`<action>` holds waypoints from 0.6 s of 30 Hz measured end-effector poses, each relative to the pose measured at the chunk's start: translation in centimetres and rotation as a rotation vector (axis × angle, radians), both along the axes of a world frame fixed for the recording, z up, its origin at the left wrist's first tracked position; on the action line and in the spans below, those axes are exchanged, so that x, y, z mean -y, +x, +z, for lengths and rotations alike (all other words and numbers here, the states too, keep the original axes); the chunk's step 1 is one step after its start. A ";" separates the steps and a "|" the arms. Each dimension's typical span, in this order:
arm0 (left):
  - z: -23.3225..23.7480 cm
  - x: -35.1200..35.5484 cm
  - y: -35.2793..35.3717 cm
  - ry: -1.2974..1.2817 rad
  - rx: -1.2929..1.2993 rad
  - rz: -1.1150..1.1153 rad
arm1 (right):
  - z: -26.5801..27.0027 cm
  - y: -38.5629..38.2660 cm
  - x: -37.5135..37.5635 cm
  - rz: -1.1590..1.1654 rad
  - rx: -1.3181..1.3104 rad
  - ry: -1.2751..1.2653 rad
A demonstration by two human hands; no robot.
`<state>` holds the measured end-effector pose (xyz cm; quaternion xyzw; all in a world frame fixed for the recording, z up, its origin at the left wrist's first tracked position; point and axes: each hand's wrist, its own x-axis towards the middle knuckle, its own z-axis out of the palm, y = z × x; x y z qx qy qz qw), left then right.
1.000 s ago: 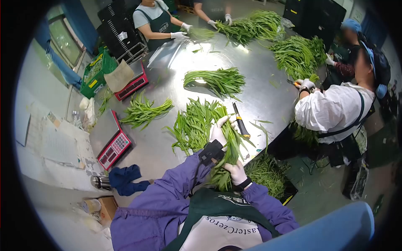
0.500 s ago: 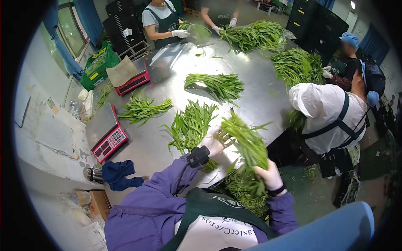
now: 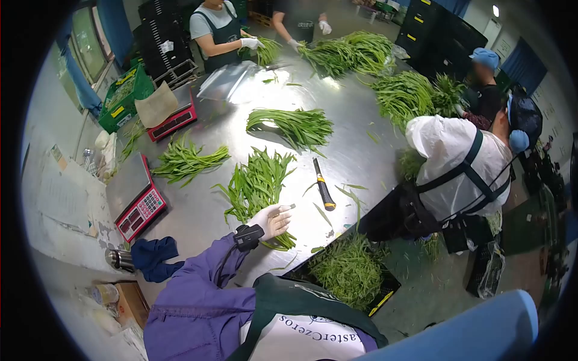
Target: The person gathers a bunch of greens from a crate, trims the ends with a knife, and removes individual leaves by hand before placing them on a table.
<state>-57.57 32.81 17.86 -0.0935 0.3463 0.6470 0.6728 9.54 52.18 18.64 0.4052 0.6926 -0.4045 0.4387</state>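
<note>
My left hand (image 3: 274, 221), in a pale glove with a black device strapped at the wrist, is over the steel table with fingers stretched out and holds nothing. It is right beside a bunch of leafy green stalks (image 3: 259, 183), whose stem ends show below the hand. A small dark bit shows at a fingertip. To its right lies a black-and-yellow utility knife (image 3: 324, 186) among loose leaves. Farther up rest another bunch of greens (image 3: 292, 126) and a smaller bunch (image 3: 189, 159) to the left. My right hand is out of view.
A crate of loose greens (image 3: 349, 271) stands below the table's near edge. Two red scales (image 3: 144, 207) (image 3: 174, 117) are on the left, near a dark blue cloth (image 3: 158, 256). A person in white (image 3: 454, 156) stands close on the right; other people work around the table.
The bunch my right hand held has gone from view along with that hand. The knife now shows in full on the table. My left hand is alone, and the camera view has shifted slightly.
</note>
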 end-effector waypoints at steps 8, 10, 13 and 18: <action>-1.1 -4.4 3.3 -0.055 -0.098 -0.110 | 14.5 -25.3 -0.8 -0.845 -0.923 -0.257; -1.2 -5.2 4.3 -0.049 -0.093 -0.148 | 12.6 -27.0 -0.4 -1.049 -0.997 -0.369; -0.9 -4.2 4.0 0.016 -0.081 -0.199 | -1.3 -21.2 -2.8 -0.417 -0.781 -0.076; -1.0 1.0 2.8 -0.043 -0.115 -0.255 | 8.7 -70.7 -20.1 -0.618 -1.110 -1.473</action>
